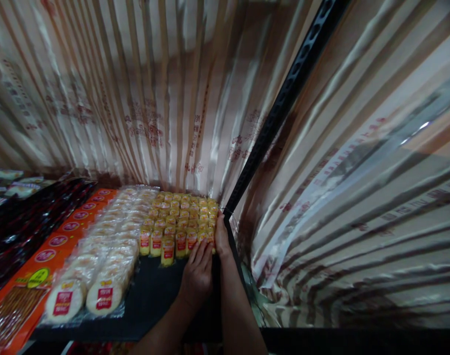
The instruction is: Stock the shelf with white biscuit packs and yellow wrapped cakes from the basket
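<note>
Rows of small yellow snack packs (178,217) with red and white labels stand on a dark shelf (151,296). My left hand (198,271) lies flat against the front right of these rows, fingers stretched and together, touching the nearest packs. Beside it, my right hand (221,236) presses along the right side of the rows, close to the black perforated shelf post (284,103); its fingers are mostly hidden behind the packs. Neither hand visibly lifts a pack.
Clear bags of round white cakes (99,266) lie left of the yellow packs. Orange packages (36,266) and dark red ones (18,227) fill the far left. A striped plastic curtain (166,88) hangs behind and to the right.
</note>
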`<state>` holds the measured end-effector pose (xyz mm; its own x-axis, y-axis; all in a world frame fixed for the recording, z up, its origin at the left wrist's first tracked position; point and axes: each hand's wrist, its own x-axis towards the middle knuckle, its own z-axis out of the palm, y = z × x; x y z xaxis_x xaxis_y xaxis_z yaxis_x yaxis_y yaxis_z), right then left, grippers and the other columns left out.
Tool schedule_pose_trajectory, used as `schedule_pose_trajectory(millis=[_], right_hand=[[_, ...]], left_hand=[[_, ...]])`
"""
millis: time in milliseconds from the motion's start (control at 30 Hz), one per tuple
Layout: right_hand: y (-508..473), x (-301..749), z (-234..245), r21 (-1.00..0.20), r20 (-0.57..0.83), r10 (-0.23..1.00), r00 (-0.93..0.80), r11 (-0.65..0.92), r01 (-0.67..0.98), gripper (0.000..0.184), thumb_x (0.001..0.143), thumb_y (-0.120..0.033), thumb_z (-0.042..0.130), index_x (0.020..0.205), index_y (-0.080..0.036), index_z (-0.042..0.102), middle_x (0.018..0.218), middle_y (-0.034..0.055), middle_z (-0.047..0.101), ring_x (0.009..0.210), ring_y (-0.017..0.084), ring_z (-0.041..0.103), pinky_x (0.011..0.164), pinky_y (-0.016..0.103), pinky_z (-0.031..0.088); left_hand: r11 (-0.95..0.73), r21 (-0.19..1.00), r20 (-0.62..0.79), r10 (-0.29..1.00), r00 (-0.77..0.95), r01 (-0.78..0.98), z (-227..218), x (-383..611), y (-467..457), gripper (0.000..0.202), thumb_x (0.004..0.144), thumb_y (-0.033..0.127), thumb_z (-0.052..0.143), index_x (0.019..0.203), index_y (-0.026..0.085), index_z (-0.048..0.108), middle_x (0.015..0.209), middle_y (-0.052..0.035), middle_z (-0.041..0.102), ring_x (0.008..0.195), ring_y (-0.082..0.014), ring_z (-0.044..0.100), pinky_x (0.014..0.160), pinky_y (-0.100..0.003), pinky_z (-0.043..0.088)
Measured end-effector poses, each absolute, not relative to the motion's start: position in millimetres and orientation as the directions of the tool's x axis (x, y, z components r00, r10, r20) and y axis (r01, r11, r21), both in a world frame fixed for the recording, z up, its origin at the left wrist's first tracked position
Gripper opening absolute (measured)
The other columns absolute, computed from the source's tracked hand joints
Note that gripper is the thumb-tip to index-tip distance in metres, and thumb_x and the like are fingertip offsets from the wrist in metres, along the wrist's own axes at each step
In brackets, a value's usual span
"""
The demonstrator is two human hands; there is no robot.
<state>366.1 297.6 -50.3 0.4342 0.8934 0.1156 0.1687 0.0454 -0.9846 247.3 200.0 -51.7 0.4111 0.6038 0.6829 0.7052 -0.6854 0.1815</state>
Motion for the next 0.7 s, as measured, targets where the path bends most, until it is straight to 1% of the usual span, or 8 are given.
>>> schedule_pose_trajectory(millis=[100,200,333,400,500,600,700], right_hand=[[295.9,364.8,-45.6,-0.993,0.047,0.911,0.409,-0.001,0.116,0.066,0.083,-0.064,0.026,0.13,-0.022,0.046,0.129,0.0019,0.052,0.123,0.019,0.044,0.103,0.033,0.032],[294.3,362.0,-40.6,-0.996,0.007,0.914,0.406,-0.03,0.085,0.068,0.082,-0.066,0.025,0.132,-0.022,0.044,0.134,0.0023,0.047,0.126,0.02,0.04,0.105,0.034,0.029],[293.5,357.3,-36.6,-0.998,-0.013,0.906,0.423,-0.037,0.047,0.07,0.08,-0.068,0.025,0.133,-0.025,0.041,0.133,0.0012,0.048,0.125,0.019,0.04,0.105,0.033,0.029],[293.5,356.3,-36.5,-0.999,-0.018,0.903,0.43,-0.038,0.038,0.072,0.08,-0.069,0.024,0.134,-0.024,0.04,0.133,0.0015,0.049,0.125,0.019,0.04,0.105,0.032,0.03],[293.9,357.9,-40.2,-0.998,-0.019,0.894,0.447,-0.046,0.052,0.072,0.08,-0.068,0.023,0.132,-0.022,0.043,0.131,0.0015,0.051,0.124,0.019,0.042,0.103,0.031,0.033],[295.2,361.9,-48.2,-0.997,0.005,0.897,0.442,-0.028,0.068,0.07,0.081,-0.067,0.023,0.13,-0.023,0.046,0.126,0.0009,0.056,0.12,0.02,0.047,0.099,0.032,0.037],[297.4,365.0,-56.1,-0.997,0.05,0.896,0.441,0.019,0.074,0.068,0.082,-0.066,0.023,0.131,-0.023,0.045,0.123,0.001,0.057,0.117,0.02,0.05,0.097,0.032,0.039]], left_hand=[[-0.688,0.152,0.694,0.586,0.419,0.71,-50.4,247.3,199.7,0.043,0.078,0.004,0.033,0.114,0.006,0.056,0.123,-0.0133,0.057,0.128,-0.0256,0.036,0.102,-0.047,0.04],[-0.683,0.145,0.705,0.579,0.409,0.716,-50.0,247.9,200.2,0.042,0.079,0.005,0.032,0.114,0.006,0.056,0.122,-0.0133,0.057,0.127,-0.0256,0.037,0.1,-0.046,0.042],[-0.678,0.15,0.736,0.563,0.377,0.719,-49.2,248.6,200.6,0.039,0.082,0.008,0.033,0.112,0.007,0.058,0.121,-0.0125,0.058,0.125,-0.0246,0.041,0.099,-0.044,0.043],[-0.692,0.141,0.747,0.544,0.383,0.708,-47.4,247.8,199.1,0.037,0.083,0.01,0.034,0.11,0.009,0.059,0.119,-0.0116,0.059,0.123,-0.0247,0.043,0.099,-0.044,0.043],[-0.708,0.158,0.755,0.536,0.378,0.688,-39.6,243.9,195.3,0.037,0.082,0.01,0.034,0.106,0.012,0.061,0.118,-0.0098,0.06,0.122,-0.0235,0.044,0.098,-0.043,0.044],[-0.674,0.222,0.736,0.59,0.332,0.705,-22.7,235.3,197.3,0.038,0.079,0.01,0.035,0.106,0.015,0.061,0.121,-0.0087,0.058,0.123,-0.0236,0.042,0.099,-0.047,0.042],[-0.557,0.279,0.68,0.69,0.249,0.782,1.0,221.8,215.1,0.037,0.078,0.012,0.04,0.109,0.017,0.059,0.129,-0.0078,0.053,0.128,-0.0258,0.036,0.102,-0.051,0.036]])
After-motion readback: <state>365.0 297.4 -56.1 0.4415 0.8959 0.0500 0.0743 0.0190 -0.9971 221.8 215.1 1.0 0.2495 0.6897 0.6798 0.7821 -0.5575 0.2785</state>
